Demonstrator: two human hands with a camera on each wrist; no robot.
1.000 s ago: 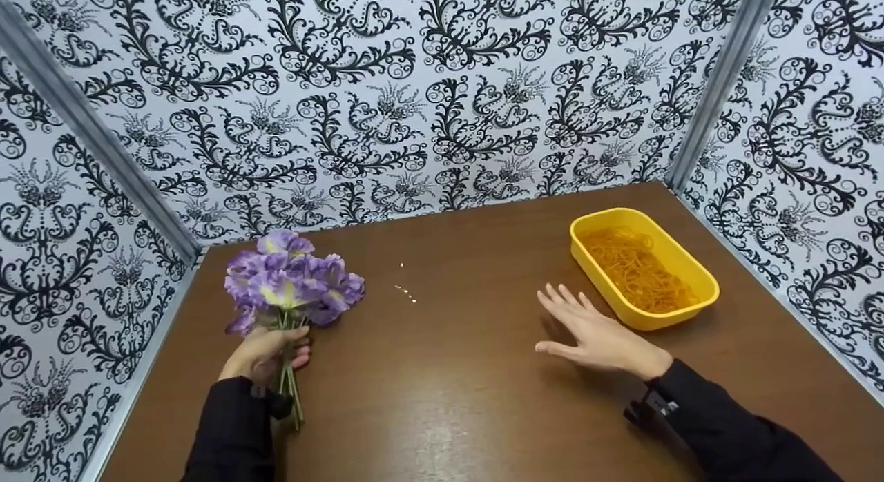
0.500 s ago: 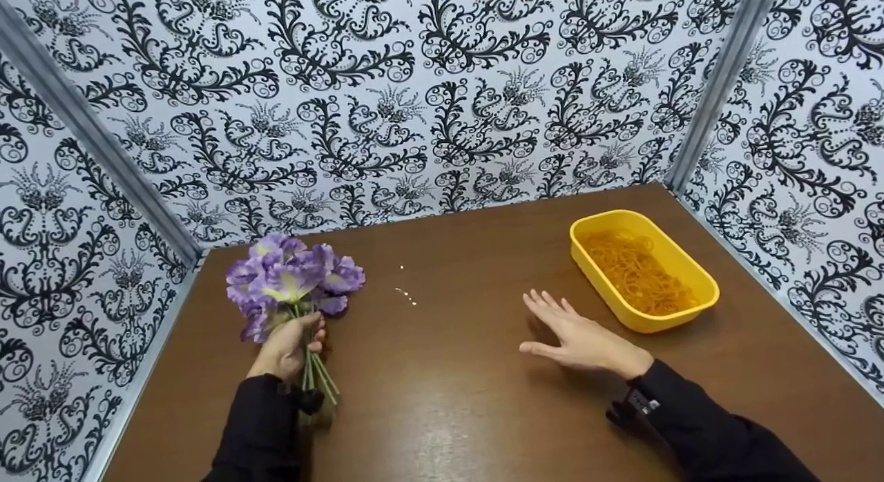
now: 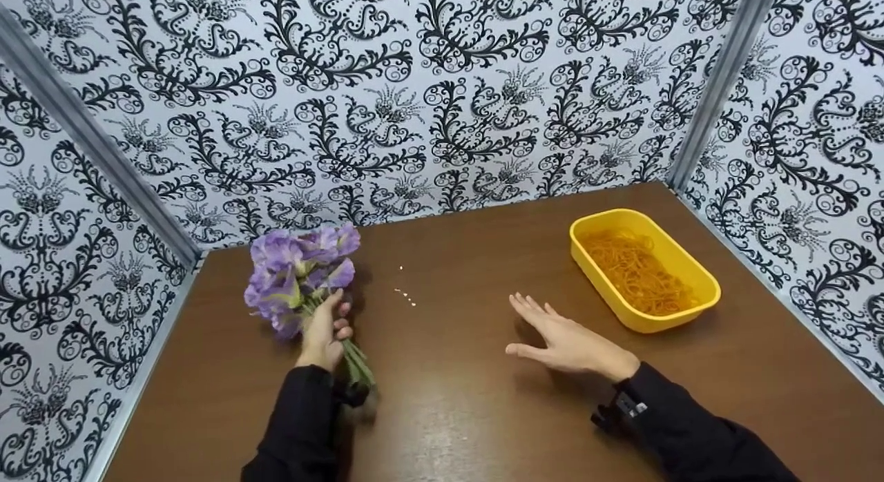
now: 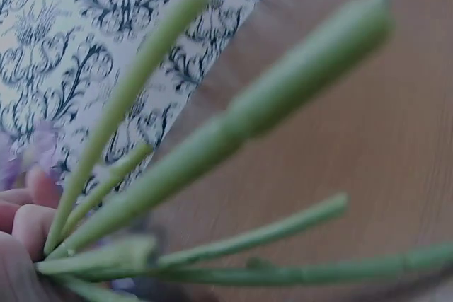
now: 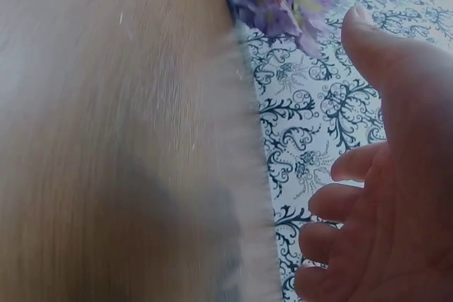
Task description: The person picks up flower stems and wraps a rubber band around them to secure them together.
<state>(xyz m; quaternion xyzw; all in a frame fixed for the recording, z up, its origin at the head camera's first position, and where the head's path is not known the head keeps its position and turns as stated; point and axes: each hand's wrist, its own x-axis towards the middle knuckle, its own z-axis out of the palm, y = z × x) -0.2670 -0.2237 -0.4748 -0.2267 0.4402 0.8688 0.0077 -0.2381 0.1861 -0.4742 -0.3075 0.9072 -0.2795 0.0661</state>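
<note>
On the left of the head view, my left hand (image 3: 326, 330) grips a bunch of purple artificial-looking flowers (image 3: 283, 268) by the stems. The blooms point away from me, and the green stems (image 4: 212, 139) fan out below the fist in the left wrist view. My right hand (image 3: 563, 338) is held over the table with fingers extended and thumb apart, and it holds nothing. In the right wrist view its fingers (image 5: 333, 203) appear slightly bent, with the purple flowers (image 5: 283, 12) beyond.
A yellow plastic container (image 3: 642, 321) holding many thin orange-yellow rubber bands (image 3: 635, 271) stands at the right on the brown table (image 3: 442, 371). Small white marks (image 3: 406, 297) show near the middle. Patterned panels (image 3: 428, 102) enclose the back and sides.
My left hand has moved right with the flowers, and the bunch has tilted so its stem ends swing rightward. My right hand has drifted left, away from the yellow container.
</note>
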